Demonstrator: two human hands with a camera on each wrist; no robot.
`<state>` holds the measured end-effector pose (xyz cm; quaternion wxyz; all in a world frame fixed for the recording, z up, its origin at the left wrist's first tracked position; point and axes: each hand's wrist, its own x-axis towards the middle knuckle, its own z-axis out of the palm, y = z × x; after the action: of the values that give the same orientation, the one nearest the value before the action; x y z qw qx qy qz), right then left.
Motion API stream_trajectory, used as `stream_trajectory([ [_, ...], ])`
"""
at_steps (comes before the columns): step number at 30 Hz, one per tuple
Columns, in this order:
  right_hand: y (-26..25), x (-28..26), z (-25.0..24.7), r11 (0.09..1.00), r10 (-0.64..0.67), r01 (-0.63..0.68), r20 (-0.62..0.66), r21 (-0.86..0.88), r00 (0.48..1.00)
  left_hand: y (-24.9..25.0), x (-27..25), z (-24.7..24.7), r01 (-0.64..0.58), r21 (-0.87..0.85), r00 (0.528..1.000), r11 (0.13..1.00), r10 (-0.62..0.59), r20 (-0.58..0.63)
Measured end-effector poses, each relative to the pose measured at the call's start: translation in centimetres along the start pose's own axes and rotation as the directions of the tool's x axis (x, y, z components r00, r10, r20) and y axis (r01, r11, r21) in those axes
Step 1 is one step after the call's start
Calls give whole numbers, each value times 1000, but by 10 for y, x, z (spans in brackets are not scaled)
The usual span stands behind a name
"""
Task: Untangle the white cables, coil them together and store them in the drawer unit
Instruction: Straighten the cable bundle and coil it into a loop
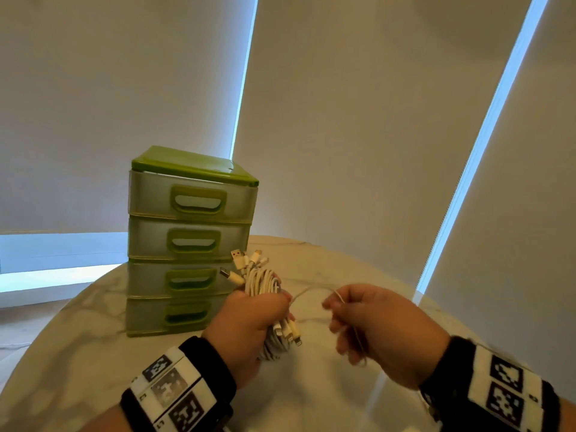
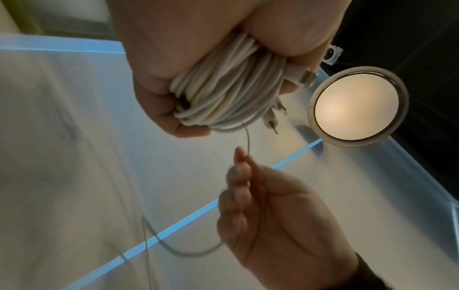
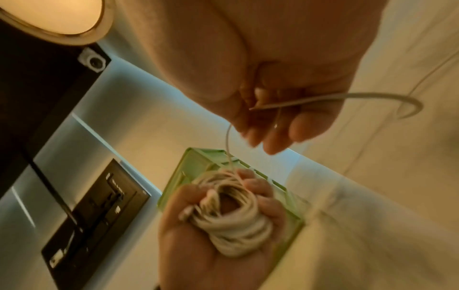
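My left hand (image 1: 252,319) grips a thick coil of white cables (image 1: 265,285) above the round table; the coil (image 2: 223,92) shows between its curled fingers, with plug ends sticking out at top and bottom. One loose white strand (image 1: 311,290) runs from the coil to my right hand (image 1: 358,319), which pinches it between thumb and fingers (image 3: 270,121). The strand's free end (image 3: 387,98) curves away past the right hand. The green drawer unit (image 1: 187,241) stands just behind the left hand, all its drawers closed.
The marble-look round table (image 1: 311,394) lies under both hands. Window blinds (image 1: 358,120) hang behind the table. In the wrist views a round ceiling lamp (image 2: 357,106) glows overhead, beside a dark wall panel (image 3: 94,213).
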<state>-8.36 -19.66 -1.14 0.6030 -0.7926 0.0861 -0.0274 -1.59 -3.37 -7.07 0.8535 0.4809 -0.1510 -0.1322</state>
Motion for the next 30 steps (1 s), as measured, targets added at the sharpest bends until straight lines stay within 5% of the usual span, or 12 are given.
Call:
stream_trajectory([
  [2,3,-4,4,999,25,-25,0,-34,1000,0,0,1,-13,95,1000,995,13,8],
  [7,-7,-6,33,936,-35,11,63,351,997,-1,-3,6,-3,262,1000,965,6,-10],
  [15,-3,0,41,977,-183,192,-96,93,978,3,-3,6,-73,318,988,945,111,-105],
  [20,5,7,67,995,-96,96,-25,-27,995,11,-9,12,-92,258,987,962,122,-102],
  [22,2,10,73,971,52,-58,30,231,998,9,-5,9,-82,234,987,969,111,-114],
  [24,-8,6,78,886,37,-117,182,449,983,6,-3,7,-69,169,993,983,85,-85],
  [30,-2,-2,61,613,-292,-189,442,767,848,6,-3,3,7,-94,998,996,-2,57],
])
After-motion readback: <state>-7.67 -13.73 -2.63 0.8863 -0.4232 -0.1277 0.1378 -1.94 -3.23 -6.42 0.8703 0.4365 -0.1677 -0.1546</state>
